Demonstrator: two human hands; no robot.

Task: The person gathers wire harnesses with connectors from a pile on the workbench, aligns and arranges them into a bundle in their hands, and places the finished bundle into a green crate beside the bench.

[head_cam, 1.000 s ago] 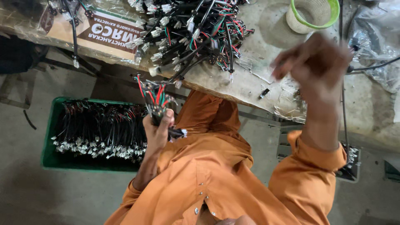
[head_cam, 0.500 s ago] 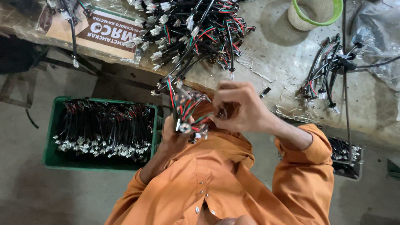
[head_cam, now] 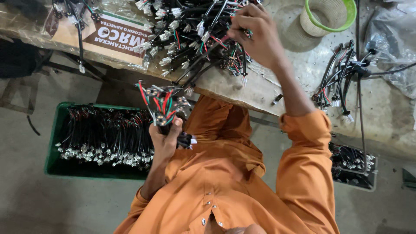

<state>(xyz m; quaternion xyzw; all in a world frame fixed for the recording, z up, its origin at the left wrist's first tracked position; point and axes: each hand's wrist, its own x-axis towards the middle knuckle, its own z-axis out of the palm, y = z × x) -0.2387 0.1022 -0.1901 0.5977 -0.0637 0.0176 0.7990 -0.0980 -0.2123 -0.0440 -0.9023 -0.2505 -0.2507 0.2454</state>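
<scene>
**Tangle risk at the wire pile**

Left hand (head_cam: 164,141), centre frame, is clenched round a bundle of short cables (head_cam: 164,104). Right hand (head_cam: 255,34), top centre, pinches one cable in the heap of cables (head_cam: 190,30) on the bench (head_cam: 277,86). Snagged neighbours may drag out, spilling off the edge towards the green crate (head_cam: 54,160).

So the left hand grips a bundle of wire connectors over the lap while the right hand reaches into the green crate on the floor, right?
Not quite. The left hand does grip the bundle of wire connectors, but the right hand is up in the pile of cables on the bench, not in the green crate. The head view shows it.
</scene>
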